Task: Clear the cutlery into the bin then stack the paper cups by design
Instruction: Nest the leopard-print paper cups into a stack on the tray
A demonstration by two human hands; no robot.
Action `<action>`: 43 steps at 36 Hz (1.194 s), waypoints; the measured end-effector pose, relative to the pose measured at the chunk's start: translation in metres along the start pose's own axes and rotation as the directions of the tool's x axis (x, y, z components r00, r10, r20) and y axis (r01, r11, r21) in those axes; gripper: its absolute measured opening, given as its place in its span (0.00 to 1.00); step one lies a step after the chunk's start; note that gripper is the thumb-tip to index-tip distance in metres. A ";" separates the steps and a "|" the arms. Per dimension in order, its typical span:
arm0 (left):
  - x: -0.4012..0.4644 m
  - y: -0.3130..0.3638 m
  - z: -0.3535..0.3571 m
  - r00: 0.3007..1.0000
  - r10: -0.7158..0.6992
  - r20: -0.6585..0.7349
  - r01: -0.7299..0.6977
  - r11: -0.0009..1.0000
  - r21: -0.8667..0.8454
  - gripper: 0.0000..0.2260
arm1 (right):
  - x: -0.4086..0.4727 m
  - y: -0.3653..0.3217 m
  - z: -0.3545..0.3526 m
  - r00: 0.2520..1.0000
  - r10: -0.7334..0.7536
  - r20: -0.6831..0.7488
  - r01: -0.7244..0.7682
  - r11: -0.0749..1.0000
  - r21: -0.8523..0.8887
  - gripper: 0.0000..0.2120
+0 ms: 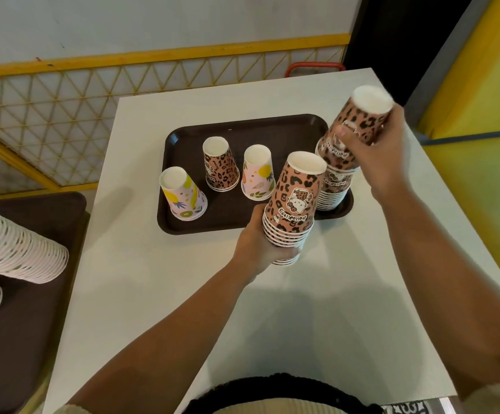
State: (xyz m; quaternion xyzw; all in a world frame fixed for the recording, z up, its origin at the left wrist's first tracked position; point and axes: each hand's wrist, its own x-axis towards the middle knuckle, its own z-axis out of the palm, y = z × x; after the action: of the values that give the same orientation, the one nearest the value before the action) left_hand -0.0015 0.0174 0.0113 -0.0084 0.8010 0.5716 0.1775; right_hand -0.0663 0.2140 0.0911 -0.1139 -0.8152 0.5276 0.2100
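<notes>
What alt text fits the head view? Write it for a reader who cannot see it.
Left hand grips a stack of upside-down leopard-print paper cups while right hand holds another leopard-print cup atop a taller stack on a dark brown plastic tray. One leopard-print and two fruit-print cups remain there.

Three upside-down cups (219, 170) stand apart on the tray's (183, 225) left half, with gaps between. A tall cup stack (334, 180) blocks its right edge. The lower table (317, 324) lies bare.
</notes>
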 end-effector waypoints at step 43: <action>0.003 0.003 -0.002 0.999 0.042 -0.003 -0.042 0.998 -0.037 0.42 | -0.002 -0.039 -0.001 0.951 -0.174 -0.255 0.191 0.981 0.043 0.31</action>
State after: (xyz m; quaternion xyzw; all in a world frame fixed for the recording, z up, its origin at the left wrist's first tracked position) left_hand -0.0051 0.0176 0.0139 0.0046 0.7904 0.5901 0.1643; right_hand -0.0628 0.1983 0.1262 -0.0963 -0.7711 0.5143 0.3627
